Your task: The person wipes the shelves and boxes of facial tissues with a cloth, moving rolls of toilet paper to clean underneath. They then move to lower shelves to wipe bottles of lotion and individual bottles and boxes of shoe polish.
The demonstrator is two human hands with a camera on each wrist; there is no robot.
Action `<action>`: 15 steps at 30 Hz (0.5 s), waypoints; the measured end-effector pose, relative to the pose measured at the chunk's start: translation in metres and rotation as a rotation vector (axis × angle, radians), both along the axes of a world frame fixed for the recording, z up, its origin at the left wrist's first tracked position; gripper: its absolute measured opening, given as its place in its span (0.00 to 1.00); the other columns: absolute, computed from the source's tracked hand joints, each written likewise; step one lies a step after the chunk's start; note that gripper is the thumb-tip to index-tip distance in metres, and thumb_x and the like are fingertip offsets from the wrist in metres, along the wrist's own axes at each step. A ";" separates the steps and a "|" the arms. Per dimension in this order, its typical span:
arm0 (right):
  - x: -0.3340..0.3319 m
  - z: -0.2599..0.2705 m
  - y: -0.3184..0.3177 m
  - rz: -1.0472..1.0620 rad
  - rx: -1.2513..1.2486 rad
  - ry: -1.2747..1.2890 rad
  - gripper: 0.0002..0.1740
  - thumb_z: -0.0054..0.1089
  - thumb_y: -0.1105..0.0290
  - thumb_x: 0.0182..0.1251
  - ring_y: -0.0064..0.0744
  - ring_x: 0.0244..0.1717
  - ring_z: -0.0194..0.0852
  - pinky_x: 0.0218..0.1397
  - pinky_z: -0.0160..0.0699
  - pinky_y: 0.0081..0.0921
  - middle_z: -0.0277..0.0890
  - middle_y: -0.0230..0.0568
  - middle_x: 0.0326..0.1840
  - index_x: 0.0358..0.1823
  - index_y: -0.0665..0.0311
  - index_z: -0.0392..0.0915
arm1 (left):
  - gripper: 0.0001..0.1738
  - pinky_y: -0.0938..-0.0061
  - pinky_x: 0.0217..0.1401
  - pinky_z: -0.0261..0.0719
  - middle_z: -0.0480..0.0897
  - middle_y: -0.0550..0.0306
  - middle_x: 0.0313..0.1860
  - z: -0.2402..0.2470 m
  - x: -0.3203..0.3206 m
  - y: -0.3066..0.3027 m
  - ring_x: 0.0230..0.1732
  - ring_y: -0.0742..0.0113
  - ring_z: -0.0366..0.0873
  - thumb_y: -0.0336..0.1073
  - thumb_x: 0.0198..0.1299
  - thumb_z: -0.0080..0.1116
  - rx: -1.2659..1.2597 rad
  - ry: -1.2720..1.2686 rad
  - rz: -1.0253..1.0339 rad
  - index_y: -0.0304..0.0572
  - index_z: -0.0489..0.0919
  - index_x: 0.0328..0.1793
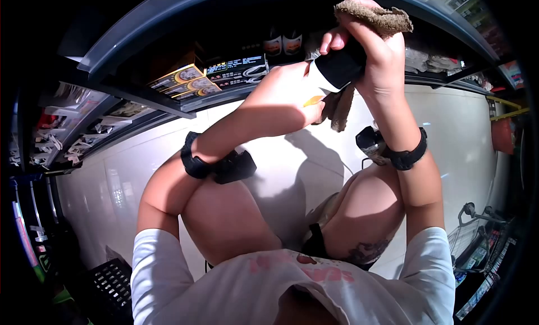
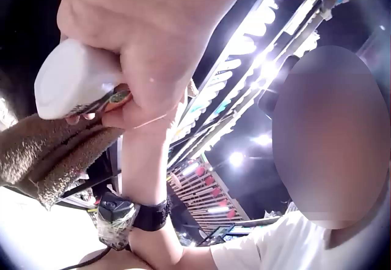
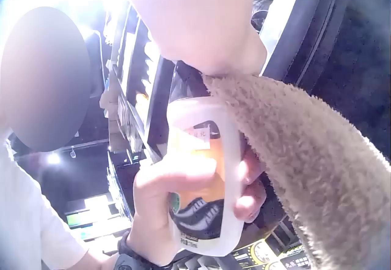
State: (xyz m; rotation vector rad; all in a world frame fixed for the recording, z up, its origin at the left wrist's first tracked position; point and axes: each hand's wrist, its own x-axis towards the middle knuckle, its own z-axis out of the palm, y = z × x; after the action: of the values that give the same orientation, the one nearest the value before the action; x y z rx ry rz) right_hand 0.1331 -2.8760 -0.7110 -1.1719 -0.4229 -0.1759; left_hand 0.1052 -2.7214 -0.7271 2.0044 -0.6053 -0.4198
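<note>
My left hand (image 1: 286,92) grips a white bottle (image 3: 229,141) with a black cap (image 1: 343,66). The label, seen in the right wrist view, is orange and pictures a dark shoe. In the left wrist view the bottle's white base (image 2: 64,83) juts out of the left fist. My right hand (image 1: 379,58) is at the cap end and holds a fuzzy brown cloth (image 1: 375,19). One part of the cloth lies over that hand, and another part hangs below the bottle. The right palm is hidden.
A dark shelf curves ahead, with yellow-and-black boxes (image 1: 185,80) and two dark bottles (image 1: 282,44) on it. Pale tiled floor (image 1: 112,184) lies below. A black basket (image 1: 115,285) stands at lower left, a red bucket (image 1: 503,135) at right, and a metal rack (image 1: 483,235) at lower right.
</note>
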 end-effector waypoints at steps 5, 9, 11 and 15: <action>0.006 -0.006 0.000 -0.021 0.012 0.038 0.10 0.50 0.76 0.59 0.34 0.19 0.69 0.27 0.72 0.29 0.67 0.42 0.17 0.42 0.71 0.70 | 0.10 0.79 0.31 0.73 0.76 0.61 0.26 -0.006 0.001 0.002 0.26 0.75 0.73 0.29 0.49 0.55 -0.091 0.129 -0.059 0.36 0.74 0.39; 0.008 -0.012 -0.004 0.123 -0.030 0.092 0.12 0.50 0.72 0.60 0.35 0.25 0.73 0.34 0.75 0.29 0.70 0.42 0.22 0.45 0.70 0.69 | 0.13 0.80 0.32 0.72 0.76 0.61 0.26 -0.017 0.004 0.010 0.27 0.75 0.73 0.29 0.46 0.55 -0.197 0.401 -0.127 0.36 0.74 0.40; -0.003 -0.004 0.009 0.191 0.115 0.209 0.17 0.52 0.68 0.60 0.37 0.37 0.75 0.45 0.75 0.31 0.73 0.44 0.33 0.48 0.68 0.67 | 0.17 0.81 0.33 0.72 0.76 0.60 0.27 -0.013 0.004 0.014 0.28 0.74 0.74 0.30 0.43 0.55 -0.395 0.478 -0.111 0.34 0.72 0.42; 0.004 -0.016 0.012 0.418 0.021 0.125 0.10 0.54 0.68 0.58 0.32 0.37 0.70 0.48 0.71 0.32 0.68 0.38 0.30 0.39 0.62 0.65 | 0.20 0.80 0.35 0.73 0.76 0.57 0.30 -0.008 0.002 0.018 0.29 0.73 0.75 0.34 0.42 0.56 -0.502 0.514 -0.190 0.32 0.71 0.43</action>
State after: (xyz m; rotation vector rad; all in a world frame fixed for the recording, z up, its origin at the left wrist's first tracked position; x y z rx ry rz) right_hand 0.1375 -2.8644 -0.7269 -1.0430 -0.5439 0.2534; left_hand 0.1073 -2.7037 -0.7353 1.2969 -0.5103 -0.7819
